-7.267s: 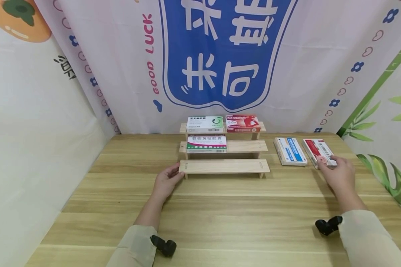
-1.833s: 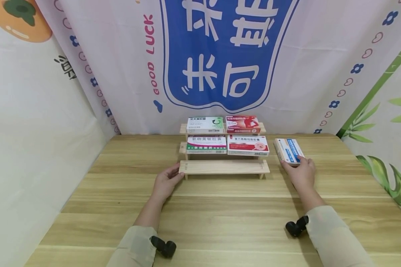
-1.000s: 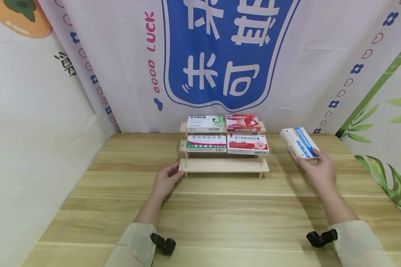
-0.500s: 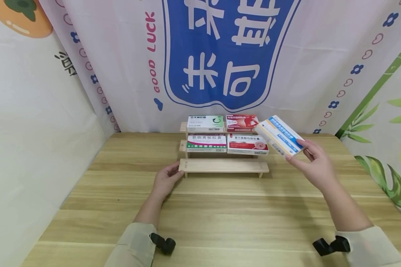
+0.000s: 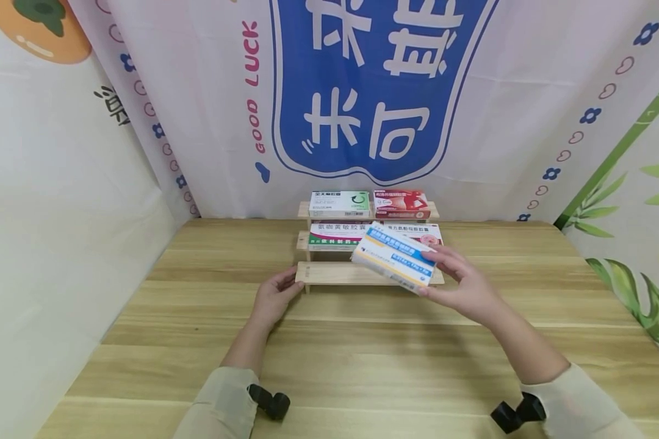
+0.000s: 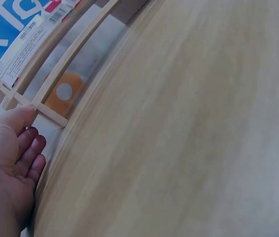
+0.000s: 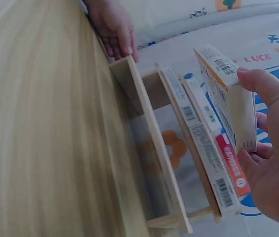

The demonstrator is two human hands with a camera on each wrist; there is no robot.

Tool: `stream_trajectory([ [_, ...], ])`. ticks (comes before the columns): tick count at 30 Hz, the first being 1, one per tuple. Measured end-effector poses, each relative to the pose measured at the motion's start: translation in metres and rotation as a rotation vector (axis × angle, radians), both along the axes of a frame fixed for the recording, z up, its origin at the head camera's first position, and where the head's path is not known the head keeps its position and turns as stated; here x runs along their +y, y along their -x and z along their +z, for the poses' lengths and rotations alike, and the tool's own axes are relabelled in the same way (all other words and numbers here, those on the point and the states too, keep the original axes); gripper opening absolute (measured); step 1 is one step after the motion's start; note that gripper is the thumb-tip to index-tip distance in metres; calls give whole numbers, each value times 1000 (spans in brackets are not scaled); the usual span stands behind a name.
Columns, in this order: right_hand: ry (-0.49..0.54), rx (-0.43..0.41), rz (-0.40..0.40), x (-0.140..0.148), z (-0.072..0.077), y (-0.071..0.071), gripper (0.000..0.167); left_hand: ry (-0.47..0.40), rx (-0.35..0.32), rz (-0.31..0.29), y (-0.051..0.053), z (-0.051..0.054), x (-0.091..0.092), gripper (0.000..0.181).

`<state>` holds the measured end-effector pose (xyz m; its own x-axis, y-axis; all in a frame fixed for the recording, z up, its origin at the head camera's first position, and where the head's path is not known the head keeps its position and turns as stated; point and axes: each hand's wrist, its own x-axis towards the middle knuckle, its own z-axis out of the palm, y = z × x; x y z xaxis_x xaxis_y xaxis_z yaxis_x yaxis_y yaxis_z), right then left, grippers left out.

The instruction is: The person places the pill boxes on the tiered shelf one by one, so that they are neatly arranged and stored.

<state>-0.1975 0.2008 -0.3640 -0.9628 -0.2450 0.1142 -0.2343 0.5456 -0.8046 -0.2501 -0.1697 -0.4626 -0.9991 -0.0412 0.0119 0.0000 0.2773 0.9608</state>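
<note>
My right hand (image 5: 467, 289) holds a blue-and-white medicine box (image 5: 395, 256) by its right end, thumb below and fingers above. The box is tilted in the air over the lowest step of a three-step wooden display stand (image 5: 324, 274), partly covering the boxes behind. At that step's left end, my left hand (image 5: 274, 299) grips the corner between thumb and fingers. On the middle step sit a pink-and-green medicine box (image 5: 335, 239) and a red-and-white medicine box (image 5: 434, 231). The top step carries a green-and-white medicine box (image 5: 337, 204) and a red medicine box (image 5: 401, 204).
The stand is on a wood-grain table (image 5: 329, 360), near its back edge. Behind hangs a printed cloth (image 5: 208, 122) with a blue panel. Pale patterned sheets border the table on both sides. A small black camera sits at each wrist.
The red-and-white box went from the table to the middle step. My right hand then lifted the blue-and-white box and carried it left over the lowest step. My left hand stayed put.
</note>
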Motion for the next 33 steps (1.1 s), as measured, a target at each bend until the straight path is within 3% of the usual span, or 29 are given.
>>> stream_trajectory([
  [7,-43,-22,92,-19,-21,5,67,-5,5,-7,-1,2,0,46],
  [19,-159,17,143,-45,-52,23,68,15,-3,9,0,0,0,44],
  [26,-144,-36,127,-51,-58,32,69,7,11,7,0,0,0,45],
  [33,-180,19,90,-52,-63,35,63,26,6,8,-1,0,0,45],
])
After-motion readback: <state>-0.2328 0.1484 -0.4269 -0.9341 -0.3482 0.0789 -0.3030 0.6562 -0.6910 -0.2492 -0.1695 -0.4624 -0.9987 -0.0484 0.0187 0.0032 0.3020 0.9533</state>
